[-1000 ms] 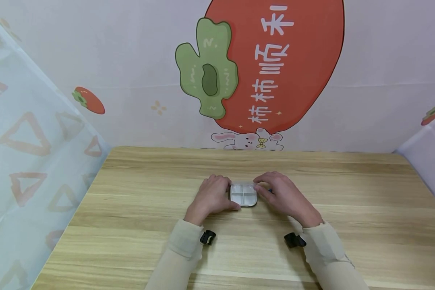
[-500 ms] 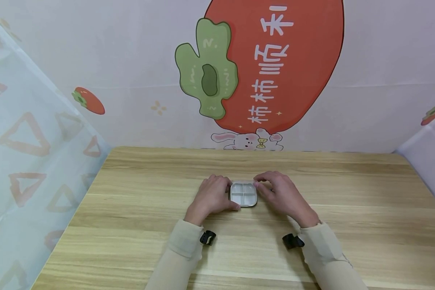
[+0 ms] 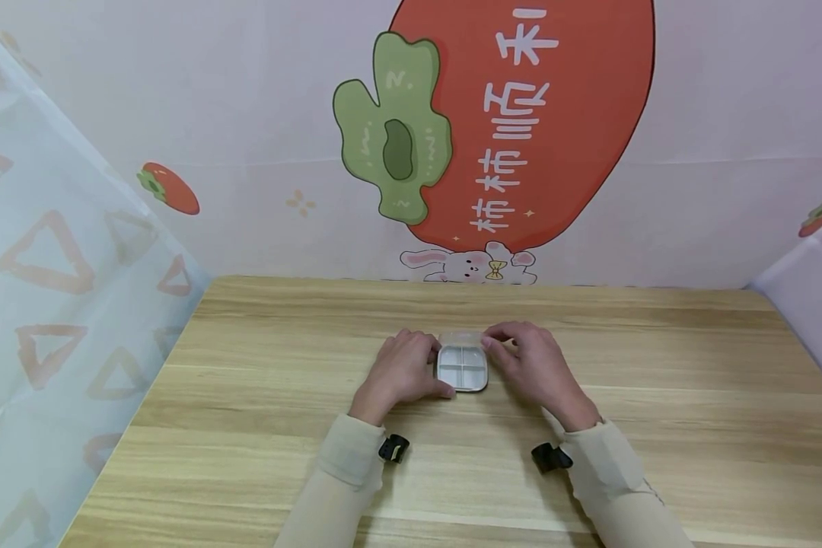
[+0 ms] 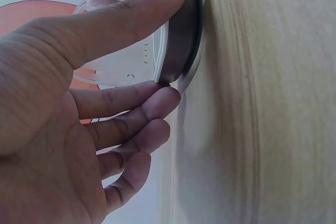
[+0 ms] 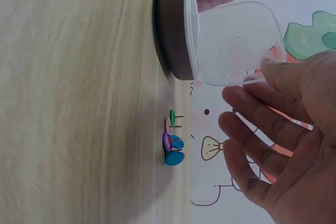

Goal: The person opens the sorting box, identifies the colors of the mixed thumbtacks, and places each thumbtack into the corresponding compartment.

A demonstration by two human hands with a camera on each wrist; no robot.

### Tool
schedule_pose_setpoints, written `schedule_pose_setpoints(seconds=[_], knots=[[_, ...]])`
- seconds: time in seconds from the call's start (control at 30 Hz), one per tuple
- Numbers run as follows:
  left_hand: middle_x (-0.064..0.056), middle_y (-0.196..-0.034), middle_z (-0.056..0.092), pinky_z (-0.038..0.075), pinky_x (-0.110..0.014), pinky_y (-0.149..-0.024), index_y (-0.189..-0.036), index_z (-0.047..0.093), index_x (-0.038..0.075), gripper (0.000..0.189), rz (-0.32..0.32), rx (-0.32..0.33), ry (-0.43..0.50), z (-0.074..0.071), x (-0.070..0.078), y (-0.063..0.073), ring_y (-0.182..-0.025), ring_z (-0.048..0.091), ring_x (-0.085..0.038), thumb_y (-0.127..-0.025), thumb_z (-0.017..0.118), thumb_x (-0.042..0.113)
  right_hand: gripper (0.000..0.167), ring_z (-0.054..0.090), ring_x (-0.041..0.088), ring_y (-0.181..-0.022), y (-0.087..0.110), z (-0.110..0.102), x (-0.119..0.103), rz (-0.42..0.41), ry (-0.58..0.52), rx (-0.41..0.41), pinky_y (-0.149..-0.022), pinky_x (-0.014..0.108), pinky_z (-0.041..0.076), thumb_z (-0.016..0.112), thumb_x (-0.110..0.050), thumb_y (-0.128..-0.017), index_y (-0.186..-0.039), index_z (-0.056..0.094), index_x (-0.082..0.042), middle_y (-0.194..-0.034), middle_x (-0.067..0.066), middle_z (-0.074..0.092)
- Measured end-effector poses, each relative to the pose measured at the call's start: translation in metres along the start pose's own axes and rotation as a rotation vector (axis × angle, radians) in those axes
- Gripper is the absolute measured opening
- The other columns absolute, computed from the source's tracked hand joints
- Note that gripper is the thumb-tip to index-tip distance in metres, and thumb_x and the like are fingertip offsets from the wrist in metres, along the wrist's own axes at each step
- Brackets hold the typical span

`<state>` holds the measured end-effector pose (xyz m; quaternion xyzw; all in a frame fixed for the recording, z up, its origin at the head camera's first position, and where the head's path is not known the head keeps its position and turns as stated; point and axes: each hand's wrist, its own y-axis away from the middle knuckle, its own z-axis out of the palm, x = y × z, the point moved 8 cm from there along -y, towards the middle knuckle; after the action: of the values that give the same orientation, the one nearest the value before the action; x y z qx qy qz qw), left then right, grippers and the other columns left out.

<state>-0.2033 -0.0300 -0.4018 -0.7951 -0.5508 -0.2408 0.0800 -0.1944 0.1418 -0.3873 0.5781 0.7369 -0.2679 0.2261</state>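
A small pill box point(image 3: 462, 378) with a white insert split into compartments stands on the table; its dark outer side point(image 4: 181, 40) shows in the left wrist view. The clear lid point(image 5: 236, 40) is raised at the far side of the box. My left hand point(image 3: 403, 371) grips the box from the left, thumb at the near rim and fingertips at the far side. At the lid's edge, my right hand point(image 3: 533, 367) pinches the clear plastic between thumb and index finger. Its other fingers are loosely bent.
Several coloured thumbtacks point(image 5: 174, 157), green, pink, purple and blue, lie on the wooden table point(image 3: 281, 457) beside the box; my right hand hides them in the head view. A printed cloth point(image 3: 246, 114) hangs behind the table's back edge.
The clear lid has swung up from over the compartments and back, away from me, with my right fingers on its edge. My left hand stays in place on the box.
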Motion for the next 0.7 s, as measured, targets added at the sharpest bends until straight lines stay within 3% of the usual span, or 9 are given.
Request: schedule_pose_setpoints(seconds=[0.7], knots=[[0.001,-0.099,0.069,0.042,-0.040,-0.088,-0.111,0.074,0.009,0.060,0.020,-0.020,0.011,0.0009,0.0013,0.0005,-0.094,0.053,-0.018,-0.065,0.097,0.040,0.019,0.065,0.023,-0.094,-0.0016,-0.0035,0.0037,0.042,-0.024,0.056,-0.085,0.048,0.052,0.068,-0.022,-0.100,-0.108,0.076,-0.006,-0.101,0.005,0.074]])
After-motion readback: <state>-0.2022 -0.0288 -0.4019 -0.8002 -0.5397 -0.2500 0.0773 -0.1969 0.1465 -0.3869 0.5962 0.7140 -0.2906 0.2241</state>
